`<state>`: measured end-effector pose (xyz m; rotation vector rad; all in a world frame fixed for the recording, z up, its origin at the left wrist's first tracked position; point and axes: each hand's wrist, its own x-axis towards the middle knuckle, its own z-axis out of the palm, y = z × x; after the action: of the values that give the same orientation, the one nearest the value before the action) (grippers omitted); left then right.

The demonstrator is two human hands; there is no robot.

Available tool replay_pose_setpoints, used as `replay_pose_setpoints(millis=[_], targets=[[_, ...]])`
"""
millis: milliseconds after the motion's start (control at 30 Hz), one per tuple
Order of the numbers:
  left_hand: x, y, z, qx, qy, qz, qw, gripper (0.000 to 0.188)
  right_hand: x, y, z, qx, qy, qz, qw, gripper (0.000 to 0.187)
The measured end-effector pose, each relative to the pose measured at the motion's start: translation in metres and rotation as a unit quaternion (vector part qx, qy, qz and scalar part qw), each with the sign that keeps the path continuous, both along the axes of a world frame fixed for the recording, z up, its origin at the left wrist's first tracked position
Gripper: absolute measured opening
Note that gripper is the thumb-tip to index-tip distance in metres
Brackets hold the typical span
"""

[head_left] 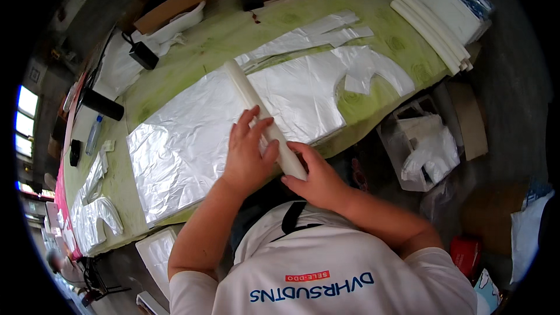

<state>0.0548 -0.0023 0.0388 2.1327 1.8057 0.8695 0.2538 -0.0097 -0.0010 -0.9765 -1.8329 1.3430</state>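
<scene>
A long white tube [252, 94], perhaps a roll of film, lies slantwise over a flat stack of thin white plastic bags [175, 146] on the table. My left hand [248, 154] curls over the tube's middle from the left, fingers somewhat apart and fingertips on its surface. At the near end, my right hand [315, 175] grips the tube between thumb and fingers. The parts of the tube beneath both hands are hidden. Beyond the tube lie cut plastic strips [309, 35]; a curved, handle-like cutout [373, 67] forms the stack's right end.
A green-patterned cloth [204, 46] covers the table. More white tubes [431, 32] lie at the far right edge. On the left are a black cylinder [102, 104], a bottle [93, 134] and plastic scraps [96, 213]. An open bin [411, 140] stands below right; cardboard boxes [181, 0] line the back.
</scene>
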Motion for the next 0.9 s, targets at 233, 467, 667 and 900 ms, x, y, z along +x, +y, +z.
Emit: replay_pose_setpoints(millis=[233,467,667,900], targets=[[0.036,0.043,0.039,0.022,0.018,-0.11,0.993,0.032,0.017,-0.009,0.014,-0.112,-0.004,-0.013,0.994,0.068],[0.064,0.094,0.015,-0.232,0.052,-0.114,0.965,0.031,0.054,-0.025,-0.014,-0.205,0.112,-0.086,0.968,0.046],[0.058,0.099,0.02,-0.252,0.027,-0.053,0.966,0.026,0.079,-0.018,-0.023,-0.107,0.141,-0.161,0.971,0.033],[0.044,0.084,0.038,-0.229,-0.109,-0.015,0.967,0.022,0.069,0.056,0.023,0.323,-0.066,-0.108,0.938,0.029]])
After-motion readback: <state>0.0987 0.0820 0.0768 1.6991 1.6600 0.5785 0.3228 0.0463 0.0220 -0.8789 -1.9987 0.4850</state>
